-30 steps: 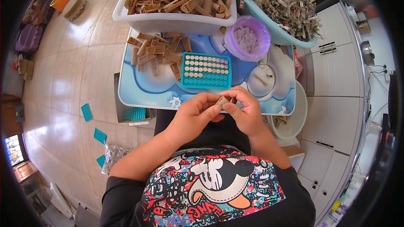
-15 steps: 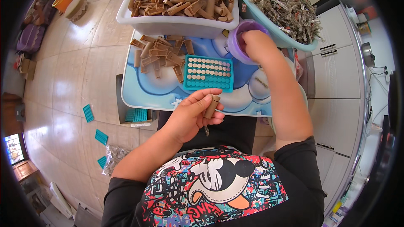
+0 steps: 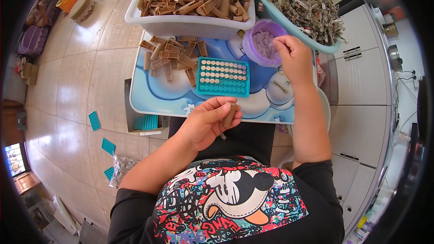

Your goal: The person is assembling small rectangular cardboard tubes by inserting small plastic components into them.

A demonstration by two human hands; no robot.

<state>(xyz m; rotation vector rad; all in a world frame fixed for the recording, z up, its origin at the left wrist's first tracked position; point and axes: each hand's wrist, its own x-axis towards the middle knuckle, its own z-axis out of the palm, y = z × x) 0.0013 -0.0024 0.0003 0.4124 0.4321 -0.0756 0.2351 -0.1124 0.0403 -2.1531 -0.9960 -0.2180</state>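
The left hand [image 3: 211, 123] gripped a brown piece [image 3: 229, 115] over the surface's [image 3: 266, 108] near edge, a teal tray [image 3: 226, 93] just beyond it. The right hand [image 3: 294, 58], fingertips pinched, contents unclear, hung at the purple bowl's [image 3: 258, 58] right rim; bare surface lay between the hands.

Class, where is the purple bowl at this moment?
In the head view, the purple bowl is on the table's right half, beside the white tub and pale basin, with the right hand at its right rim.

pale tiled floor [image 3: 72, 92], glossy with reflected light | right: white cabinets [image 3: 359, 79], dark handles [image 3: 349, 157] | left: bright window [image 3: 15, 159], round stool [image 3: 82, 11]
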